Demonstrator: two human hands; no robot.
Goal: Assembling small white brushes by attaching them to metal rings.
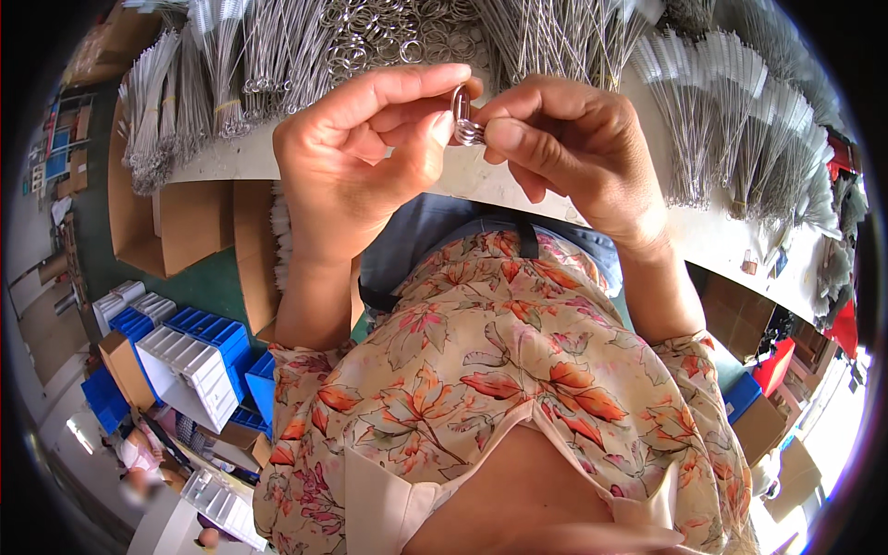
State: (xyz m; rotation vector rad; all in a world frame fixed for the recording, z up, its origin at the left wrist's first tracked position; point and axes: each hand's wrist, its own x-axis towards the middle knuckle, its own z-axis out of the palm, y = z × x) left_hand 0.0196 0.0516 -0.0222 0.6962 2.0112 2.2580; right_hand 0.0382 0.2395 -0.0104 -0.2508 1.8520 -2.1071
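Above the table's near edge, my two hands meet at a shiny metal ring (460,100), seen nearly edge-on. My left hand (356,148) pinches it between thumb and forefinger, the other fingers loosely curled. Several small metal wire loops (470,133) sit bunched at the ring's lower end. My right hand (578,139) is closed on these loops with thumb and fingers, which hide part of them. Whether the loops are threaded on the ring I cannot tell. Just beyond my hands lies a heap of loose metal rings (388,37).
Bundles of thin wire brushes with looped ends lie on the white table (472,185), at left (166,102), centre (564,37) and right (694,102). Cardboard boxes (196,222) stand below left, with blue and white plastic bins (190,370) behind. Another person (143,453) is at lower left.
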